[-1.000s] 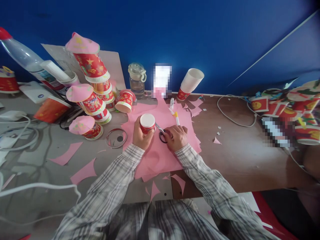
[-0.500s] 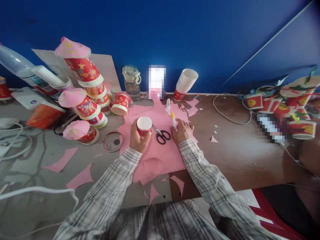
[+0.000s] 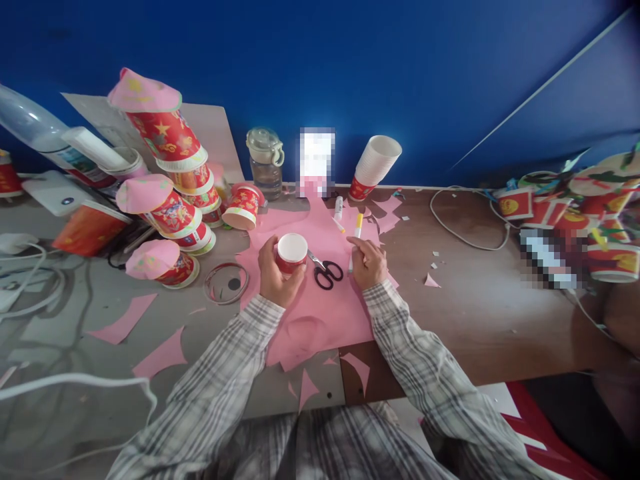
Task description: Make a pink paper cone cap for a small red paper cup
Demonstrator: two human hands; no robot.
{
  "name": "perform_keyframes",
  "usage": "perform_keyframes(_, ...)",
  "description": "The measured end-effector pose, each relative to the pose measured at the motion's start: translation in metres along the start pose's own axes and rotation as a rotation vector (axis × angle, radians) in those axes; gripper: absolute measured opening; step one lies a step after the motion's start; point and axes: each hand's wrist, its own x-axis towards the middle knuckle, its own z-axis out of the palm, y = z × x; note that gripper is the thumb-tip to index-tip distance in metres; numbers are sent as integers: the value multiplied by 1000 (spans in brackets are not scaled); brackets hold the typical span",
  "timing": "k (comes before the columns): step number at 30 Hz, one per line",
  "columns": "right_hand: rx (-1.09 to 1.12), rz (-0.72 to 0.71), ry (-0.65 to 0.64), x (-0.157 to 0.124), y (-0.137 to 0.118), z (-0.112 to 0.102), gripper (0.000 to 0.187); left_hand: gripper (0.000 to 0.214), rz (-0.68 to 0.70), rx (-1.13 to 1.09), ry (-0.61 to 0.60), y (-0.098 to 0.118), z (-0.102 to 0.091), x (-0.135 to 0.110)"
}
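Observation:
My left hand (image 3: 280,277) is wrapped round a short red paper cup (image 3: 291,264), its white round end facing up. At the right, my right hand (image 3: 369,261) is partly curled, with the index finger stretched left across a white marker with a yellow end (image 3: 359,228). The marker's lower part is partly hidden by the fingers. Between the hands lie black-handled scissors (image 3: 327,273) on a large sheet of pink paper (image 3: 320,313). A white tube (image 3: 339,208) and a slim white pen with an orange tip (image 3: 339,225) lie beyond the scissors.
Red cup towers with pink cone tops (image 3: 165,137) stand at left, near a tape roll (image 3: 226,283). Behind are a glass jug (image 3: 265,163), a lit screen (image 3: 316,160) and stacked paper cups (image 3: 375,167). Decorated cups (image 3: 550,210) and a cable (image 3: 465,243) are at right.
My right hand has lifted slightly and its index finger has straightened to the left. The yellow-ended marker has shifted right and away from me. My left hand still holds the cup.

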Motion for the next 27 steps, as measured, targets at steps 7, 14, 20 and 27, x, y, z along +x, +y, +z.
perform_keyframes(7,121,-67,9,-1,12,2,47,74,-45,-72,-26,1,-2,1)
perform_keyframes(14,43,-226,-44,-2,29,13,55,73,-2,-33,-35,2,-3,1)
perform_keyframes(20,65,-231,32,1,30,17,47,71,30,-3,-38,6,-4,3)
perform_keyframes(27,74,-112,72,-4,5,8,34,67,29,33,-43,12,-5,7)
